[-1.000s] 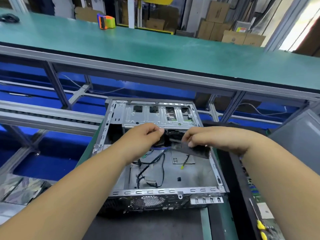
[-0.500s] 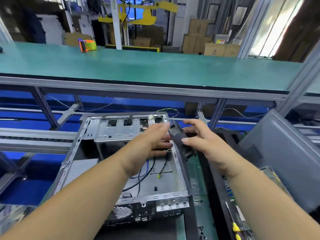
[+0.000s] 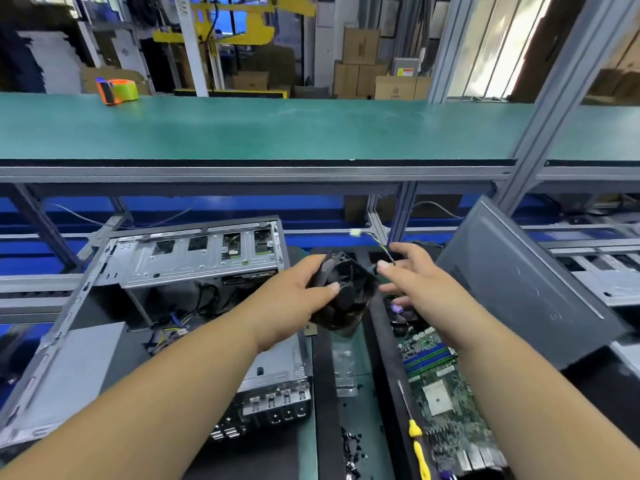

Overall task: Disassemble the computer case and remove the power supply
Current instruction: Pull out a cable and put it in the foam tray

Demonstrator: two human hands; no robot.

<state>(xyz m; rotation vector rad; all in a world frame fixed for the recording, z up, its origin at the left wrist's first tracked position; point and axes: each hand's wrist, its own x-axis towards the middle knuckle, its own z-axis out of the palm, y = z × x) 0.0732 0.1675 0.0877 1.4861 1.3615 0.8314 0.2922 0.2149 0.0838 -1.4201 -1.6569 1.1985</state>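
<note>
You see a black fan [image 3: 346, 292] against the bare silver metal of the computer case [image 3: 194, 261], and a yellow-handled screwdriver [image 3: 417, 445] beside a green motherboard [image 3: 440, 386] with blue slots. Behind you lies a teal-green table [image 3: 277, 129], an orange and lime tape dispenser [image 3: 117, 91], and a dark grey side panel [image 3: 526, 282].
</note>
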